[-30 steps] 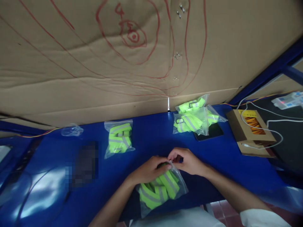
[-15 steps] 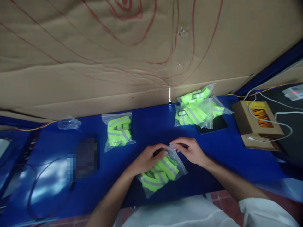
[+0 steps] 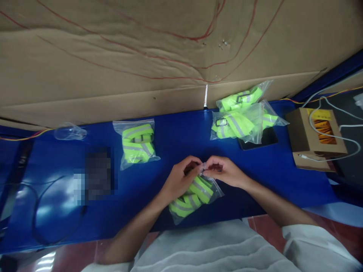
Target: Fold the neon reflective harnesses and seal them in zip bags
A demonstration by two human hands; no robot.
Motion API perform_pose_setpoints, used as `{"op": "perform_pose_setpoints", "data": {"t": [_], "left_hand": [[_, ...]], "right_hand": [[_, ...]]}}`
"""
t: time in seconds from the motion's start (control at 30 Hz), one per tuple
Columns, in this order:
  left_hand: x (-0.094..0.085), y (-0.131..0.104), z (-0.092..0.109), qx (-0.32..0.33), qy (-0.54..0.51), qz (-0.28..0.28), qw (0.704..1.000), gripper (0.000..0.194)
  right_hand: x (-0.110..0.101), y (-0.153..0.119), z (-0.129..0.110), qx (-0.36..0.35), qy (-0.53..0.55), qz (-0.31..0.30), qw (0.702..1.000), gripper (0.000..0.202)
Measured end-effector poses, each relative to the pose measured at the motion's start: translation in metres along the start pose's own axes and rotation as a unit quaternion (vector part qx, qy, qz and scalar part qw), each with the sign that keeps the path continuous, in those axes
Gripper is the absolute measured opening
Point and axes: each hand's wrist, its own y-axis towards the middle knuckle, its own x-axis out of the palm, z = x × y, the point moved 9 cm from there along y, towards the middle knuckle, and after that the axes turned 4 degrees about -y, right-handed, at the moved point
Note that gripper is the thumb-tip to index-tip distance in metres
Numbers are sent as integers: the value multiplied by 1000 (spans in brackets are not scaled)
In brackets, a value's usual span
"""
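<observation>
A clear zip bag (image 3: 217, 190) lies near the front edge of the blue table, filled with a folded neon-yellow reflective strap (image 3: 189, 200) that has grey stripes. My left hand (image 3: 183, 177) pinches the bag's upper edge between thumb and fingers. Close against it, my right hand (image 3: 225, 170) pinches the same edge from the right. The plastic is bunched up between both sets of fingertips. Part of the bag is hidden under my left hand and wrist.
Another bagged strap (image 3: 138, 143) lies to the left. Several bagged straps (image 3: 235, 122) are piled at the back right, partly over a dark flat device (image 3: 262, 140). A cardboard box (image 3: 306, 132) with a white cable (image 3: 351, 139) stands at right. A cardboard wall (image 3: 113, 83) rises behind.
Both hands have come closer together at the bag's edge, and the plastic there has become bunched. The camera view has shifted, so the table things appear higher.
</observation>
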Motion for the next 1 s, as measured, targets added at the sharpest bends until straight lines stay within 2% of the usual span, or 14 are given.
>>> {"op": "perform_pose_setpoints", "data": {"t": [0.1,0.23,0.37,0.53,0.63,0.8,1.0], "left_hand": [[1,0,4,20,12,0,1000,22],[0,0,12,45,19,2,999,17],[-2,0,17,57,17,8,998,17],[7,0,19,69,-23,-36,997,21],[4,1,15,62,-28,-17,998,23],[-3,2,9,61,-79,-1,995,24],[1,2,10,65,-59,15,996,17]], "right_hand": [[2,0,1,14,-24,0,1000,33],[3,0,-8,-8,-57,19,998,25],[3,-2,-13,-19,-44,15,999,24],[5,-5,-12,-21,-65,0,998,25],[4,-5,-12,-22,-85,11,996,24],[5,-5,-14,-17,-86,-14,996,24],[-7,-4,-14,-11,-107,33,994,24]]}}
